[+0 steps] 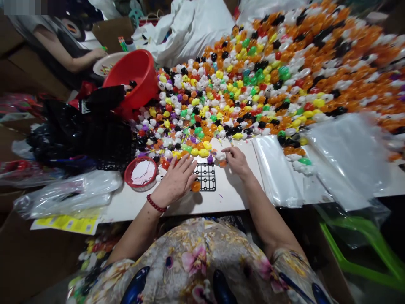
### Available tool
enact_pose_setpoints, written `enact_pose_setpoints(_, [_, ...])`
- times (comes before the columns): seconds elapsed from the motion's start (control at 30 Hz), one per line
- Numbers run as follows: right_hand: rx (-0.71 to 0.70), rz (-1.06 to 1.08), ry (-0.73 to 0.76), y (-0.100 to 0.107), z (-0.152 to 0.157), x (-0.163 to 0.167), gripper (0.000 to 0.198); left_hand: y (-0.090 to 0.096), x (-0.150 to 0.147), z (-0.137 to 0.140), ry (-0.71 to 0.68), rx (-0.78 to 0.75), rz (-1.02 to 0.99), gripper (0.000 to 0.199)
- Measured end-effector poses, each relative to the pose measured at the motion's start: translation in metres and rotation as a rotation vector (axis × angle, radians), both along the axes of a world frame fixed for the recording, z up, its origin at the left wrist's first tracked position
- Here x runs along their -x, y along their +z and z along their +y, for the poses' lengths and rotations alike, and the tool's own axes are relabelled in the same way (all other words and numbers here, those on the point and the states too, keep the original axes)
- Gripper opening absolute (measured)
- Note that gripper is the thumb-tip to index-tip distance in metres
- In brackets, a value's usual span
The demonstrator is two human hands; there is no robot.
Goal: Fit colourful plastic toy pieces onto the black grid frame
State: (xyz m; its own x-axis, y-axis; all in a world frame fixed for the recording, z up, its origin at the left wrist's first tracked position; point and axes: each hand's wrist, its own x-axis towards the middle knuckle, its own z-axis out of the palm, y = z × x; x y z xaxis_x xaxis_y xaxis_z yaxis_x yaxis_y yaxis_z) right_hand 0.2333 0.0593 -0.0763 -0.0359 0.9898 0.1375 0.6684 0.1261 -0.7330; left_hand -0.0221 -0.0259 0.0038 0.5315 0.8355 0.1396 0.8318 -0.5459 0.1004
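My left hand [179, 181], a red beaded bracelet on its wrist, lies over the left part of a black plastic grid [207, 177]. Its fingers are stretched out, palm down. Beside its thumb sits a small orange piece [195, 185] on the grid; whether the thumb touches it I cannot tell. To the right of the grid is my right hand [238, 162], index finger extended toward a white piece [220, 156] and the other fingers partly curled. Nothing shows in its grasp. Yellow pieces [202, 152] and a purple piece [210, 159] lie just beyond the grid.
A large heap of colourful small plastic pieces [253, 88] covers the table's back and right. Clear plastic bags [276, 171] lie right. At left are a red basket [127, 173] of paper slips, stacked black grids [107, 139], and a red tub [139, 80]. Another person's arm [63, 50] is behind.
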Motion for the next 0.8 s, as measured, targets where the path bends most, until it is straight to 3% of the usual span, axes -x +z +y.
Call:
enact_pose_setpoints(0.17, [-0.096, -0.116, 0.115, -0.010, -0.019, 0.019, 0.037, 0.001, 0.000, 0.001, 0.006, 0.012, 0.004, 0.046])
enact_pose_setpoints(0.37, [-0.126, -0.343, 0.228, -0.001, -0.019, 0.025, 0.057, 0.000, 0.000, 0.000, 0.003, 0.012, -0.008, 0.046])
enact_pose_setpoints(0.5, [-0.124, -0.430, 0.290, 0.006, -0.021, 0.033, 0.042, 0.001, 0.000, 0.001, 0.005, 0.022, -0.007, 0.047])
enact_pose_setpoints(0.67, [-0.081, -0.173, 0.203, 0.016, -0.029, 0.033, 0.027, 0.001, 0.003, 0.002, -0.009, 0.032, -0.016, 0.047])
enact_pose_setpoints(0.8, [0.198, 0.198, 0.239, 0.021, -0.046, 0.050, 0.025, 0.001, 0.005, 0.003, -0.018, 0.049, -0.017, 0.048])
